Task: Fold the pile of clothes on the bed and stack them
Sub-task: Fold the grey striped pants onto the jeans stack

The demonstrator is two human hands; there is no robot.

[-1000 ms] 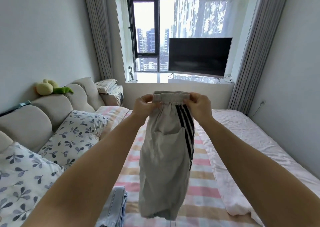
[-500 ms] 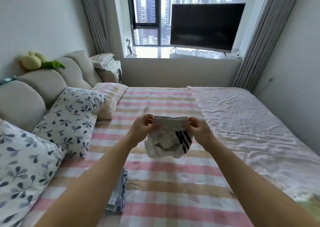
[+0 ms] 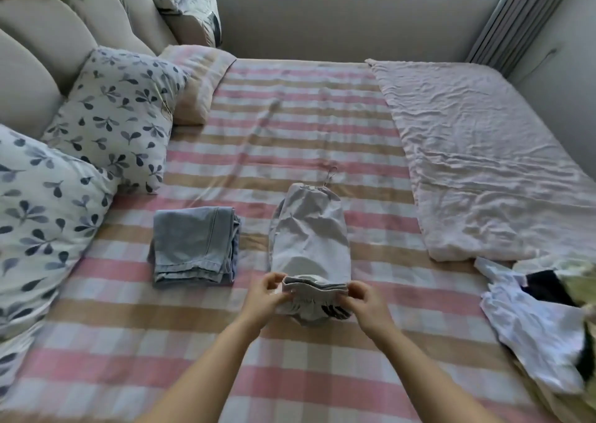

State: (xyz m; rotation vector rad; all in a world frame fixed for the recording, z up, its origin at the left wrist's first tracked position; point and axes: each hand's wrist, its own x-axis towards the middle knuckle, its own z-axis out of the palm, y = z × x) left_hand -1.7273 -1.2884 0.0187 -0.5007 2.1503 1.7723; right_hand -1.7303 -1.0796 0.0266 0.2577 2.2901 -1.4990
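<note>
Checked bed [image 3: 290, 126], under the grip; unfolded pile [image 3: 535, 322], well right of the grip: not yet folded; grey striped track pants [image 3: 309, 238], laid flat, running away from the grip: cross-folds likely outstanding; folded jeans [image 3: 193, 245], left of the grip: done; left hand [image 3: 264, 297], right hand [image 3: 366, 300]: each pinching a waistband end.

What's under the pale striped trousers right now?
The pale trousers lie directly on the checked sheet; nothing else shows at their edges. Anything beneath them is covered. The left hand and right hand pinch the waistband.
</note>
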